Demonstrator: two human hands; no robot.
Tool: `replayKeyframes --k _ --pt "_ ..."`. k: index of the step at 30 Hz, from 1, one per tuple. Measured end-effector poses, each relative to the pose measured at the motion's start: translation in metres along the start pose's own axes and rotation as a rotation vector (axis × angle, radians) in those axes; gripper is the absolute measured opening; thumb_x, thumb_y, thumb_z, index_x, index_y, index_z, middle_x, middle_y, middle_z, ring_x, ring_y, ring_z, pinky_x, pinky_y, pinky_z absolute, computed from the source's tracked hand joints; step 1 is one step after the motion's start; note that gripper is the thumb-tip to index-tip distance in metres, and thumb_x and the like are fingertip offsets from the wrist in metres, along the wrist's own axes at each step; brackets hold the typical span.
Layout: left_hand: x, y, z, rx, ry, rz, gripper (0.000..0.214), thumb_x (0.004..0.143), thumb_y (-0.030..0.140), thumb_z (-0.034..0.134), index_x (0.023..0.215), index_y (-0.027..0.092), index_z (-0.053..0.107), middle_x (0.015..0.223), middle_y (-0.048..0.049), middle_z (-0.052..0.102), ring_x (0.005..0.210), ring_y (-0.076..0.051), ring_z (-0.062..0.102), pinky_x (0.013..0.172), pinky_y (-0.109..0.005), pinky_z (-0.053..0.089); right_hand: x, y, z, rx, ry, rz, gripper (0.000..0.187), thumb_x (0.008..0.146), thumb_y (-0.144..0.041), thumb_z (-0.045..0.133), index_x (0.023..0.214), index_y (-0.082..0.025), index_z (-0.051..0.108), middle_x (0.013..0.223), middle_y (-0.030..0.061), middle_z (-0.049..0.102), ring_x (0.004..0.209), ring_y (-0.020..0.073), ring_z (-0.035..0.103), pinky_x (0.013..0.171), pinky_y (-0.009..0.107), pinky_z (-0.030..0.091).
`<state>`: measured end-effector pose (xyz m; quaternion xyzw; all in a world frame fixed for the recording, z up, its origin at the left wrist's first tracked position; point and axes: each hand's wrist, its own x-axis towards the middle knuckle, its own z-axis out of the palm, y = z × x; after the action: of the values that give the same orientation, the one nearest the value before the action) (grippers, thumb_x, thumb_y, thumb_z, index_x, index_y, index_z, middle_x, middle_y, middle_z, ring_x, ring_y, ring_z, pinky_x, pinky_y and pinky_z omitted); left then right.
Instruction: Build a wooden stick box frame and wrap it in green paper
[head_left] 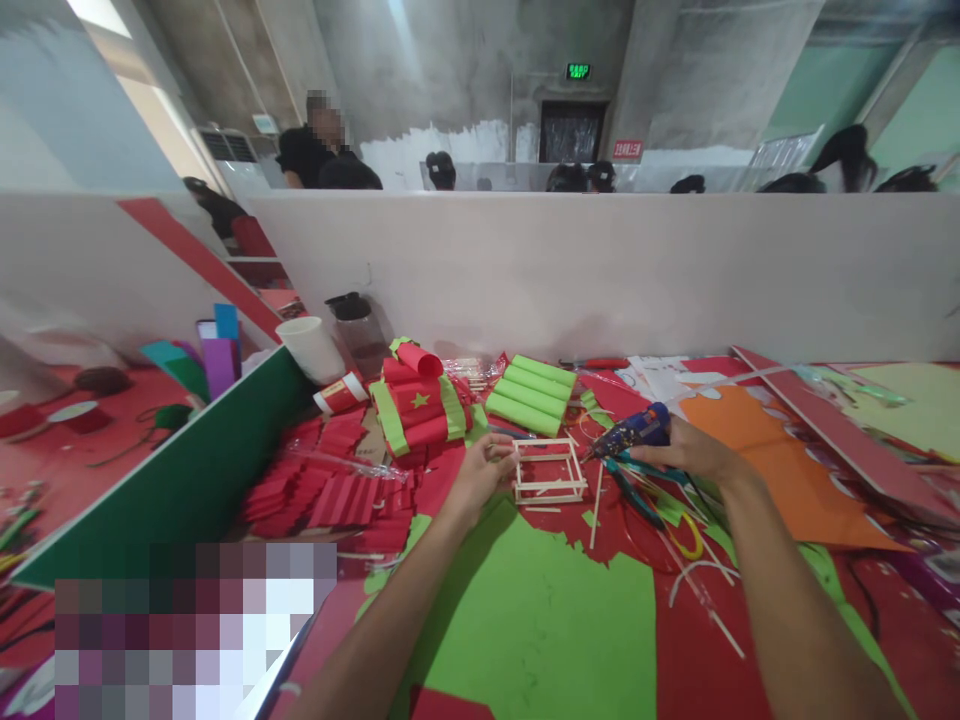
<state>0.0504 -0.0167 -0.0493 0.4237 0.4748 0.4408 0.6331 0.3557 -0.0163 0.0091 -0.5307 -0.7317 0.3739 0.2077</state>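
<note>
While the left hand (489, 466) has its narrow grip on the stick frame (546, 458), the right hand (688, 452) holds the blue glue gun (631, 430)

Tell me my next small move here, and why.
Perhaps bring the glue gun to the right side of the stick frame: your right hand holds the gun pointed there, close by, while your left hand is at the frame's opposite side.
</note>
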Motion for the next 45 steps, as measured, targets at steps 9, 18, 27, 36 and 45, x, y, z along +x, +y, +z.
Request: replayKeyframes --k 9,18,27,36,45 --pt "-0.002 0.002 0.003 0.029 0.02 -0.012 0.022 0.078 0.013 0.064 0.097 0.017 0.053 0.092 -0.005 0.062 0.066 -0.012 0.063 0.06 -0.027 0.054 0.0 0.008 0.0 0.005 -0.052 0.051 0.033 0.07 -0.045 0.069 0.086 -0.016 0.068 0.08 0.0035 0.069 0.074 0.0206 0.06 0.07 0.033 0.048" --pt "-0.002 0.003 0.002 0.017 0.014 -0.012 0.023 0.078 0.013 0.064 0.099 0.018 0.054 0.096 -0.006 0.062 0.067 -0.012 0.063 0.062 -0.027 0.055 -0.004 0.013 -0.006 -0.057 -0.082 0.102 0.034 0.071 -0.048 0.068 0.085 -0.017 0.068 0.078 0.0042 0.069 0.072 0.021 0.06 0.066 0.032 0.047" --pt "0.0 0.0 0.0 0.027 0.015 -0.005 0.024 0.077 0.014 0.066 0.099 0.017 0.055 0.097 -0.0074 0.063 0.069 -0.013 0.064 0.062 -0.027 0.055 -0.01 0.007 -0.011 -0.082 -0.071 0.091 0.032 0.072 -0.048 0.066 0.083 -0.018 0.068 0.08 0.0039 0.068 0.075 0.0212 0.06 0.072 0.031 0.046" --pt "0.0 0.001 0.001 0.038 0.021 -0.009 0.024 0.079 0.012 0.063 0.101 0.016 0.054 0.098 -0.0078 0.062 0.07 -0.014 0.065 0.063 -0.029 0.056 -0.004 0.001 -0.004 -0.151 -0.048 0.067 0.038 0.075 -0.055 0.06 0.085 -0.019 0.068 0.079 0.0038 0.068 0.073 0.0212 0.059 0.067 0.031 0.045" --pt "-0.001 0.002 0.003 0.023 0.036 -0.024 0.024 0.079 0.011 0.062 0.1 0.017 0.052 0.094 -0.0067 0.063 0.069 -0.014 0.065 0.062 -0.029 0.056 -0.005 -0.005 -0.003 -0.207 -0.031 0.066 0.039 0.074 -0.055 0.06 0.084 -0.019 0.07 0.074 0.0031 0.067 0.068 0.0196 0.058 0.062 0.029 0.042"
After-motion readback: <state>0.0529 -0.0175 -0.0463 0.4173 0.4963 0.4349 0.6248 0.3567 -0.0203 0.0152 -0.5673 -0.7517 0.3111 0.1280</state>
